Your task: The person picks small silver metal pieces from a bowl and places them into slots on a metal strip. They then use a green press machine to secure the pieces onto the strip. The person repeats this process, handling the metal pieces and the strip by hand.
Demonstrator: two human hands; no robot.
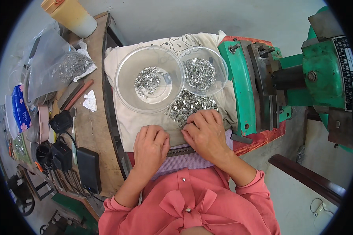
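My right hand [204,135] rests at the near edge of a pile of small shiny metal pieces [192,105]. Its fingers are bent and drawn together, and whatever they pinch is too small to see. Further left, my left hand [150,144] lies on the beige cloth [129,129] with its fingers curled in; what it holds, if anything, is hidden. Between the hands, nearer my body, runs a dark narrow notched metal bar [180,151]. Beyond them stand a large clear tub [123,92] with some small metal parts and a smaller clear tub [224,70] holding many thin metal pins.
A green machine press [239,94] stands close on the right. Left, past a gap, a wooden bench [100,129] carries a black power bank [88,170], a clear bag of metal parts [53,74], a blue packet [21,109] and a yellow-and-white container [72,19].
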